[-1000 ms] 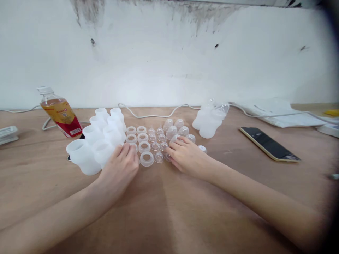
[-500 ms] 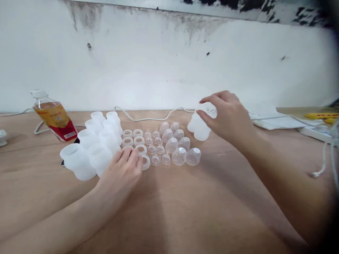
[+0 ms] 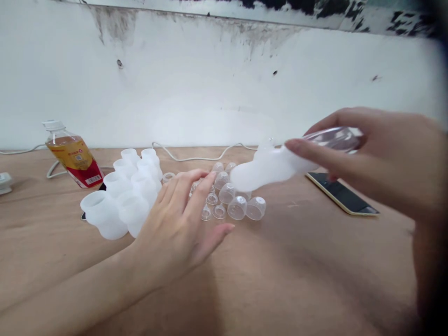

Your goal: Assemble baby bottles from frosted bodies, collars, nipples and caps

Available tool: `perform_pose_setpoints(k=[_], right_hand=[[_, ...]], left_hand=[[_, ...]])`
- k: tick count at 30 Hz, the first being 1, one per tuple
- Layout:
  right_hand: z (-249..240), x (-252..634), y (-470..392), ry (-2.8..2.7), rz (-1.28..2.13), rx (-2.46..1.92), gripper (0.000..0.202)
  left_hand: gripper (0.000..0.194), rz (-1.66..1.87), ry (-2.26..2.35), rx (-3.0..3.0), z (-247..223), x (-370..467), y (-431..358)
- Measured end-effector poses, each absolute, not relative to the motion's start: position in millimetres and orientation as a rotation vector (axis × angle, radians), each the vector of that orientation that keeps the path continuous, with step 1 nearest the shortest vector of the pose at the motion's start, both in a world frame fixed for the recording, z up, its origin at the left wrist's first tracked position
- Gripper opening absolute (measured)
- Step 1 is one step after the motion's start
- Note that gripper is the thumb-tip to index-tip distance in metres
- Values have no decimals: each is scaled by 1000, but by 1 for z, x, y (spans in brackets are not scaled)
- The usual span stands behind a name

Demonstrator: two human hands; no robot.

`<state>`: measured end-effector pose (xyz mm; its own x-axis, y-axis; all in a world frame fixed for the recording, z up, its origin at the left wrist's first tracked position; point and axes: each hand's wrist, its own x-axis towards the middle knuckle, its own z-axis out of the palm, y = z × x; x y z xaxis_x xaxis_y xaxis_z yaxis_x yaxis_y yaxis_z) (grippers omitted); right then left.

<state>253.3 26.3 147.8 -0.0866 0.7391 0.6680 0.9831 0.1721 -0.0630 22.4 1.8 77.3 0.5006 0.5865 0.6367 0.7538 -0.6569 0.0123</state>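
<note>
In the head view I have a white bottle (image 3: 266, 170) in my right hand (image 3: 381, 156), my grip closed around its clear cover (image 3: 336, 138); it lies tilted over in the air, its base pointing left above the table (image 3: 266, 280). My left hand (image 3: 175, 224) has an open grip, fingers apart, over the small clear teats (image 3: 219, 211) and white rings (image 3: 168, 177); whether it touches any of them I cannot tell. The table is brown with a wood grain, and a soft shadow falls across its front. On it, to the left, white open-mouthed bottles (image 3: 131, 210) stand close together, near a drink bottle (image 3: 75, 161) with a red and yellow label. Clear domed caps (image 3: 237, 207) sit in rows just right of the teats. Another white bottle (image 3: 264, 148) shows partly behind the one I hold, and a dark phone (image 3: 343, 193) lies to the right, below my right hand. A pale cable (image 3: 199, 158) curves along the back, near a whitish wall (image 3: 196, 102) marked by brown stains (image 3: 115, 23) and small dark holes (image 3: 275, 73). Above runs a strip (image 3: 350, 14) with black, peeling patches.
</note>
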Motion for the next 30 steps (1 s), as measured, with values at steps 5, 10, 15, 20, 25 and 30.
perform_pose_setpoints(k=[5,10,15,20,25,30], right_hand=[[120,204,10,-2097,310,-1431,39],[93,188,16,-2222,575,-1362,32],[87,189,11,-2280,735,-1325,28],[82,192,7,-2261,816,-1247,27],[79,200,3,-2220,843,-1248,28],[87,233,11,-2170,498,-1284,24]], left_hand=[[51,-896,-1189,-2583,79,36,4],[31,-803,-1461,-2917,64,33,2],[37,-753,-1451,-3061,63,24,-3],[38,-620,-1581,-3140,72,24,-5],[44,-521,-1644,-3227,82,29,-3],[43,-470,-1747,-3246,80,11,-1]])
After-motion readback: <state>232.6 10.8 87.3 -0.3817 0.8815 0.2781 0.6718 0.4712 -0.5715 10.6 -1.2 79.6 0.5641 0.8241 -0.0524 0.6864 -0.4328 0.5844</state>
